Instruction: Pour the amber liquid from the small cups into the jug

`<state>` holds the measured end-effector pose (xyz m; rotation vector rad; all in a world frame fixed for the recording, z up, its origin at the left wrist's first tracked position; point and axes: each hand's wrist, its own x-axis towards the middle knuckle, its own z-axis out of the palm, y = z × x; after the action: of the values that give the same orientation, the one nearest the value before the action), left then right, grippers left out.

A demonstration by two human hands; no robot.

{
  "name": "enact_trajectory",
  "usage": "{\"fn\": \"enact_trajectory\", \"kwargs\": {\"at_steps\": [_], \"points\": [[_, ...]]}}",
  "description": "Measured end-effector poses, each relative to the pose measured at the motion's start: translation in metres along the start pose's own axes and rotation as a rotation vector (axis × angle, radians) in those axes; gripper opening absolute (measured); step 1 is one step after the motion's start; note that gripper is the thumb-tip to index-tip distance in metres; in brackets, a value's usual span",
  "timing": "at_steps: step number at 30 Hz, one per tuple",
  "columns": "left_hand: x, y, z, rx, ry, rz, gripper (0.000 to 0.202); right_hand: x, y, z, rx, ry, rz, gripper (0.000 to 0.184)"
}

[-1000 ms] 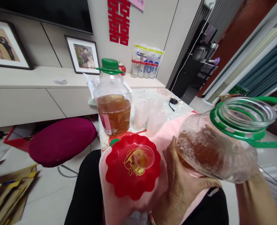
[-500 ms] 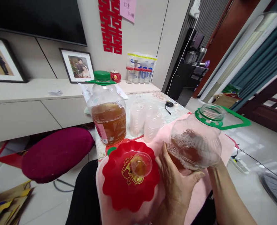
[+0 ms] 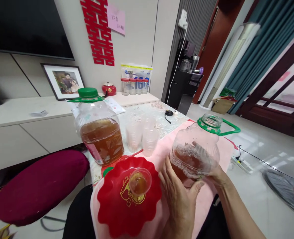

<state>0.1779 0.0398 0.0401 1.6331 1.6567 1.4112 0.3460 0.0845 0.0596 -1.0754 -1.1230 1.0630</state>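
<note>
Over the pink cloth (image 3: 222, 152) on your right, you hold the open jug (image 3: 196, 156) between both hands. Your left hand (image 3: 178, 196) is spread wide against its near lower side, thumb toward the base; your right hand (image 3: 212, 174) grips the far right side, its fingers mostly behind the plastic. You cannot tell from this view whether the base touches the cloth or hangs just above it. As for what is done, the jug is uncapped, with its neck pointing up and a little to the right, and no liquid is running from it. Amber liquid with foam on top fills only its lower part. One cup (image 3: 140, 181) stands in the red plate (image 3: 112, 217) with some amber liquid in it, so that portion looks finished. As for what is left, the clear cups (image 3: 150, 142) behind the plate show no amber, and the capped jug (image 3: 102, 141) to their left holds plenty, its lid on. A green cap (image 3: 108, 171), probably your open jug's, lies partly hidden by the plate's edge on the worktop (image 3: 147, 108), so closing up appears not yet done. You seem partway along, with most things unused.
</note>
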Motion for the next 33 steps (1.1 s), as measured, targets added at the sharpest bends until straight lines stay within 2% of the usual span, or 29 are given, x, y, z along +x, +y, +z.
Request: {"fn": "enact_trajectory", "kwargs": {"at_steps": [4,9,12,14,16,19,21,23,25,28,33], "points": [[-0.005,0.001,-0.007,0.061,-0.027,0.062,0.122,-0.016,0.009,-0.002,0.087,-0.014,0.063,0.077],[-0.017,0.013,-0.024,0.136,-0.006,0.135,0.109,-0.040,0.015,-0.001,0.140,0.070,0.069,0.049],[-0.021,0.019,-0.043,0.088,0.022,0.202,0.106,-0.059,0.018,-0.002,0.167,0.223,0.080,0.046],[-0.020,0.019,-0.062,0.045,0.049,0.246,0.103,-0.077,0.022,-0.002,0.152,0.359,0.105,0.049],[-0.015,0.012,-0.085,0.047,0.089,0.274,0.092,-0.097,0.027,0.000,0.109,0.427,0.135,0.051],[0.001,-0.006,-0.118,0.074,0.182,0.177,0.085,-0.124,0.033,0.009,0.056,0.424,0.159,0.048],[0.014,-0.020,-0.134,0.068,0.159,0.042,0.093,-0.136,0.036,0.018,0.024,0.396,0.156,0.042],[0.024,-0.032,-0.142,-0.033,0.068,-0.143,0.100,-0.142,0.037,0.028,-0.017,0.336,0.139,0.038],[0.032,-0.040,-0.143,-0.134,-0.030,-0.265,0.103,-0.143,0.035,0.038,-0.060,0.238,0.120,0.036],[0.036,-0.048,-0.140,-0.202,-0.121,-0.312,0.100,-0.142,0.028,0.055,-0.108,0.122,0.096,0.032],[0.038,-0.058,-0.133,-0.286,-0.181,-0.332,0.094,-0.146,0.013,0.083,-0.063,0.107,0.134,0.031]]}}
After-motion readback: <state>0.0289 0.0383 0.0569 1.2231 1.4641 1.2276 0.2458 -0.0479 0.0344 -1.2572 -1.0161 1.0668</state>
